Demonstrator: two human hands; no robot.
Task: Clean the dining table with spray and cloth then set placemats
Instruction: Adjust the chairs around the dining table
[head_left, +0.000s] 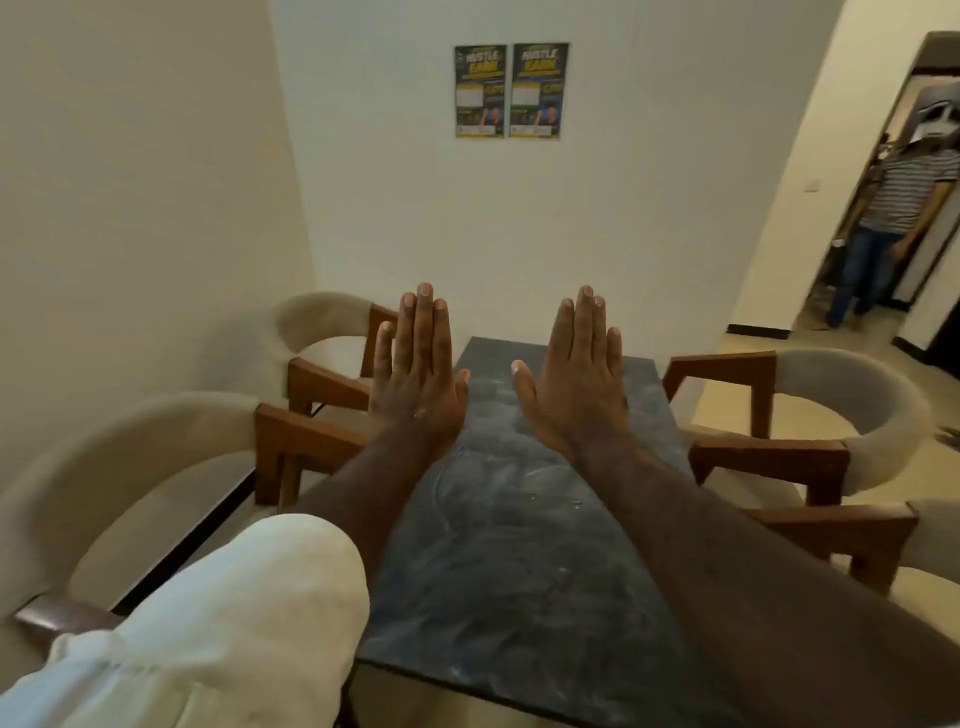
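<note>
Dark stone table (519, 545) is unwiped; my left hand (415, 379) and right hand (576, 384) hover flat, empty, needing spray and cloth.

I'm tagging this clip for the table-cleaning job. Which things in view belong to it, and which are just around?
Belongs to the job: dark table, smeared; left hand and right hand, both flat, holding nothing. No spray, cloth or placemats show.
Just around: chairs, wall posters, person in the doorway.

Cream rolled sleeve (223, 613) on left arm; bare right forearm (691, 519).
</note>
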